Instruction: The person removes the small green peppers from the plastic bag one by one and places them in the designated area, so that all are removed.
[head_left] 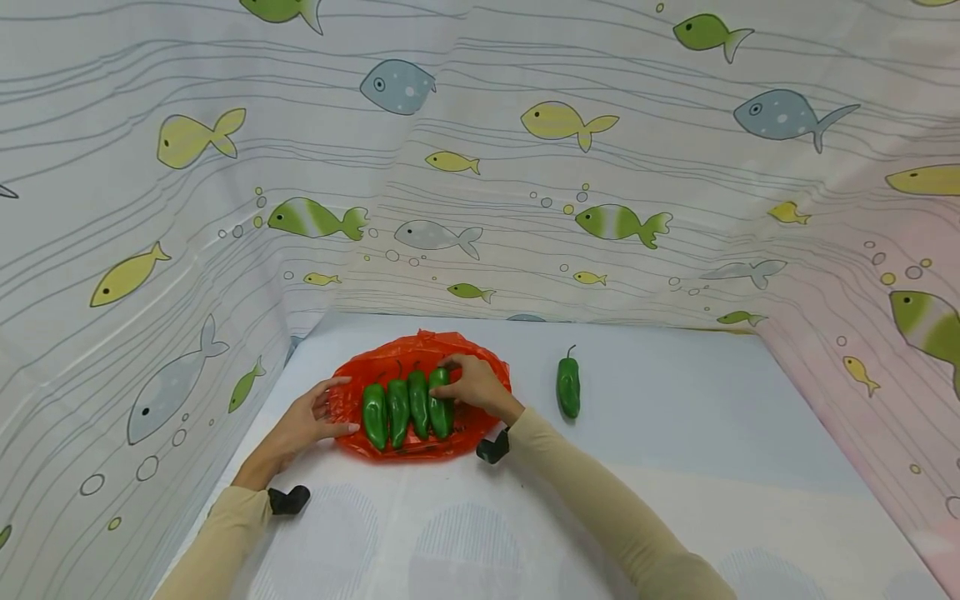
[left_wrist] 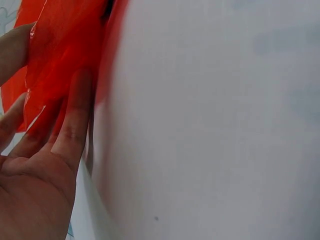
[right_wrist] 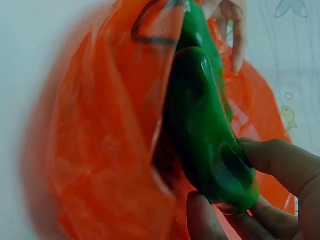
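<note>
A red plastic bag (head_left: 352, 446) lies spread on the table, with several green peppers (head_left: 398, 414) side by side on it. My right hand (head_left: 476, 385) pinches the rightmost pepper (head_left: 440, 417) near its upper end. In the right wrist view, the thumb and fingers close around the end of this glossy pepper (right_wrist: 205, 125), beside a fold of red plastic (right_wrist: 110, 130). At the bag's left edge, my left hand (head_left: 311, 418) has its thumb and fingers spread apart against the plastic. The left wrist view shows fingers (left_wrist: 72, 125) partly covered by the translucent red film (left_wrist: 70, 45).
Another green pepper (head_left: 568, 388) lies alone on the white table to the right of the bag. Fish-patterned sheets (head_left: 495, 192) enclose the table at the back and both sides. A dark wrist device (head_left: 289, 500) sits by the left wrist, another (head_left: 492, 447) by the right.
</note>
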